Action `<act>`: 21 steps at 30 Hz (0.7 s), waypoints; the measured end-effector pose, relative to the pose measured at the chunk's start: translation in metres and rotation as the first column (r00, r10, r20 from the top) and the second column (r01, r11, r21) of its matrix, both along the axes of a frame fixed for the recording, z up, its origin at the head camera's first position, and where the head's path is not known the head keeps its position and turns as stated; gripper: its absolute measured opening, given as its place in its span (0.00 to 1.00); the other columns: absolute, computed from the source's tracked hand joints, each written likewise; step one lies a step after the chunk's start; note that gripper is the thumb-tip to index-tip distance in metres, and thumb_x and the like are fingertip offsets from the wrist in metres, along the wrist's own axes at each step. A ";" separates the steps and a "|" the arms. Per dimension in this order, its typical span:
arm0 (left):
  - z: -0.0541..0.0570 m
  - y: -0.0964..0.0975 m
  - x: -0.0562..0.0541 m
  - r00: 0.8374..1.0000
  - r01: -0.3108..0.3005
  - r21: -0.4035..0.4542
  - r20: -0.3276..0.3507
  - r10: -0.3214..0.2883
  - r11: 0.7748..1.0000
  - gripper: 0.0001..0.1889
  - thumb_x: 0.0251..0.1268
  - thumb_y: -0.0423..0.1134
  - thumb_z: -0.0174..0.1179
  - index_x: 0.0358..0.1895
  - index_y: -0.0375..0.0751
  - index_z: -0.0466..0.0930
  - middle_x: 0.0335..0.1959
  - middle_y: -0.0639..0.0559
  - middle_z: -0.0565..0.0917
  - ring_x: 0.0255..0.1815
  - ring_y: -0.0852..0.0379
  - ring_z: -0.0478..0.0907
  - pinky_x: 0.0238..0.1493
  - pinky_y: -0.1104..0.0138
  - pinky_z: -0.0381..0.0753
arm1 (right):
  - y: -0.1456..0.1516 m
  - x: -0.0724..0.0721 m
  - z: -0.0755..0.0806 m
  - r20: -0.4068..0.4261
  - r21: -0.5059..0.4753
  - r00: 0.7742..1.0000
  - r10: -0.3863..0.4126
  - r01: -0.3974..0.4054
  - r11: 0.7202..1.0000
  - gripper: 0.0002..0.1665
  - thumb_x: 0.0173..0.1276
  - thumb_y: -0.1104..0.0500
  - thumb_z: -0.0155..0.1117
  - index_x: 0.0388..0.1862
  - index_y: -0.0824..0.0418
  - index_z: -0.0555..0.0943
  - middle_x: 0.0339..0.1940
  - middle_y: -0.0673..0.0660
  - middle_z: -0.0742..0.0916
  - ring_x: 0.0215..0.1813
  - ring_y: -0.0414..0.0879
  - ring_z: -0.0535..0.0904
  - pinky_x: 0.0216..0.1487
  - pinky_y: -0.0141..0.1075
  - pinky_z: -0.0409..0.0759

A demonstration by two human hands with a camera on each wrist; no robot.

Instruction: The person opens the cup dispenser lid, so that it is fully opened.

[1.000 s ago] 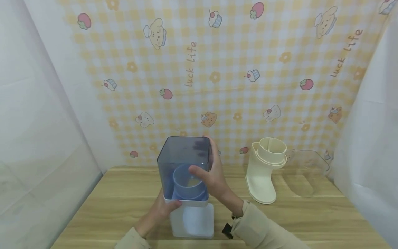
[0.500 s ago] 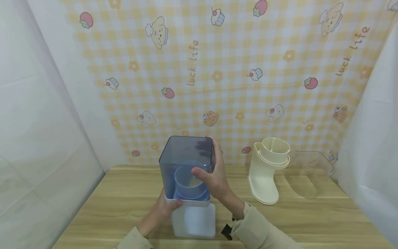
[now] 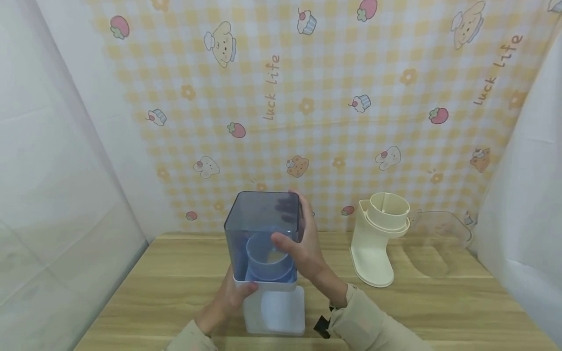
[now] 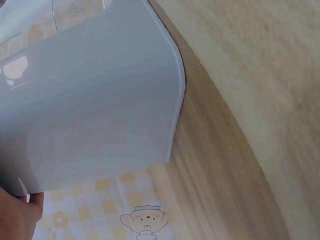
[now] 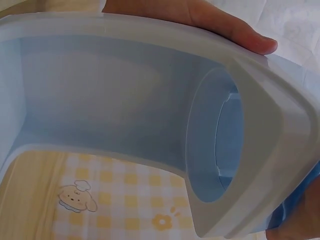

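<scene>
One left hand (image 3: 227,293) grips the top of one white stand (image 3: 281,312) and one right hand (image 3: 304,249) clasps the tinted container (image 3: 259,219) on it, over the near part of one wooden table (image 3: 184,287). Farther right are one cream stand (image 3: 371,248) and, just beside it, one clear container (image 3: 432,239); behind hangs one checked cloth (image 3: 259,156).

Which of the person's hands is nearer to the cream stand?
Right. The right hand grips the grey tank at its right side, left of the cream stand; the left hand is farther left, at the tank's lower left.
</scene>
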State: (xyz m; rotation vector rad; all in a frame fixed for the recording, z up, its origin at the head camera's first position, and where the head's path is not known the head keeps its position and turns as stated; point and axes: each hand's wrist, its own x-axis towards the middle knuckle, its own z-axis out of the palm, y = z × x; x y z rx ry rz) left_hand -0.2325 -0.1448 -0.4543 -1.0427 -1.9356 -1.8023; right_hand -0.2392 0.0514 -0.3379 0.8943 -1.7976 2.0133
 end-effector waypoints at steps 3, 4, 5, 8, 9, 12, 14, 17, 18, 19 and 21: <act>0.000 0.000 -0.002 1.000 -0.001 -0.010 -0.031 0.001 1.000 0.31 0.70 0.60 0.57 0.66 0.43 0.65 0.53 0.61 0.82 0.49 0.62 0.81 0.53 0.67 0.81 | -0.001 -0.001 0.001 0.014 0.000 1.000 -0.003 0.003 1.000 0.62 0.53 0.26 0.68 0.79 0.51 0.54 0.70 0.57 0.71 0.68 0.52 0.68 0.68 0.55 0.66; 0.000 0.001 -0.002 0.999 -0.002 -0.015 -0.040 0.001 1.000 0.32 0.71 0.60 0.56 0.66 0.41 0.65 0.53 0.60 0.82 0.49 0.62 0.81 0.54 0.67 0.81 | -0.001 -0.001 0.002 0.023 -0.001 1.000 -0.003 0.003 1.000 0.63 0.53 0.25 0.68 0.78 0.51 0.54 0.69 0.57 0.72 0.68 0.52 0.68 0.68 0.55 0.66; 0.000 0.000 -0.003 0.999 -0.002 -0.015 -0.042 0.001 1.000 0.33 0.71 0.60 0.56 0.66 0.40 0.64 0.53 0.60 0.82 0.50 0.62 0.81 0.54 0.67 0.81 | -0.001 -0.002 0.002 0.026 -0.003 1.000 -0.002 0.002 1.000 0.63 0.53 0.25 0.68 0.78 0.52 0.54 0.69 0.57 0.72 0.68 0.52 0.68 0.69 0.55 0.65; 0.000 0.001 -0.005 0.999 -0.004 -0.015 -0.036 0.004 1.000 0.34 0.70 0.60 0.56 0.68 0.39 0.62 0.54 0.59 0.81 0.50 0.61 0.81 0.54 0.66 0.81 | -0.001 -0.004 0.004 0.033 -0.002 0.999 -0.005 0.005 1.000 0.64 0.52 0.24 0.67 0.78 0.53 0.54 0.69 0.58 0.72 0.68 0.53 0.69 0.69 0.55 0.66; 0.000 0.001 -0.005 0.999 -0.010 -0.015 -0.033 0.010 1.000 0.34 0.70 0.60 0.56 0.68 0.40 0.62 0.55 0.59 0.81 0.51 0.61 0.81 0.55 0.67 0.81 | -0.001 -0.004 0.004 0.033 0.000 0.999 -0.008 0.008 1.000 0.64 0.52 0.24 0.67 0.78 0.53 0.54 0.69 0.58 0.72 0.68 0.54 0.69 0.69 0.55 0.67; 0.000 0.001 -0.006 0.999 -0.021 -0.007 -0.034 0.021 1.000 0.34 0.69 0.59 0.57 0.68 0.42 0.62 0.56 0.60 0.80 0.52 0.62 0.80 0.56 0.68 0.80 | -0.001 -0.004 0.006 0.040 0.018 0.999 -0.019 0.018 1.000 0.65 0.51 0.22 0.66 0.78 0.53 0.55 0.69 0.58 0.73 0.68 0.54 0.69 0.68 0.54 0.68; -0.001 0.001 -0.006 0.999 -0.029 -0.004 -0.044 0.028 1.000 0.34 0.69 0.59 0.57 0.68 0.42 0.63 0.56 0.60 0.80 0.52 0.62 0.80 0.57 0.68 0.79 | -0.001 -0.004 0.006 0.046 0.028 0.999 -0.024 0.022 0.999 0.65 0.51 0.22 0.66 0.78 0.53 0.55 0.69 0.58 0.73 0.68 0.54 0.70 0.68 0.54 0.69; -0.001 0.001 -0.005 0.998 -0.027 0.003 -0.065 0.027 1.000 0.34 0.70 0.58 0.57 0.68 0.38 0.63 0.55 0.56 0.81 0.52 0.61 0.81 0.56 0.67 0.80 | -0.002 -0.004 0.007 0.057 0.042 0.998 -0.031 0.029 0.999 0.64 0.51 0.22 0.66 0.78 0.52 0.55 0.69 0.57 0.72 0.68 0.53 0.69 0.68 0.54 0.69; 0.000 0.001 -0.005 0.997 -0.026 0.003 -0.071 0.026 1.000 0.34 0.70 0.58 0.57 0.68 0.36 0.63 0.55 0.55 0.82 0.52 0.61 0.81 0.56 0.67 0.80 | -0.002 -0.004 0.007 0.058 0.042 0.998 -0.032 0.030 0.999 0.64 0.51 0.22 0.66 0.78 0.52 0.55 0.70 0.57 0.72 0.69 0.53 0.69 0.68 0.54 0.69; 0.000 0.001 -0.005 0.997 -0.025 0.003 -0.079 0.025 1.000 0.35 0.71 0.58 0.56 0.67 0.35 0.63 0.55 0.54 0.82 0.52 0.60 0.81 0.56 0.66 0.81 | -0.002 -0.004 0.008 0.060 0.044 0.998 -0.033 0.031 0.999 0.64 0.52 0.23 0.67 0.78 0.52 0.55 0.70 0.57 0.72 0.69 0.53 0.69 0.69 0.54 0.68; 0.000 0.001 -0.004 0.995 -0.042 -0.002 -0.091 0.042 0.999 0.35 0.71 0.59 0.56 0.67 0.34 0.63 0.54 0.55 0.82 0.51 0.61 0.81 0.55 0.66 0.81 | -0.002 -0.004 0.008 0.063 0.046 0.998 -0.032 0.029 0.999 0.64 0.52 0.23 0.67 0.78 0.52 0.55 0.70 0.57 0.72 0.69 0.53 0.69 0.69 0.54 0.68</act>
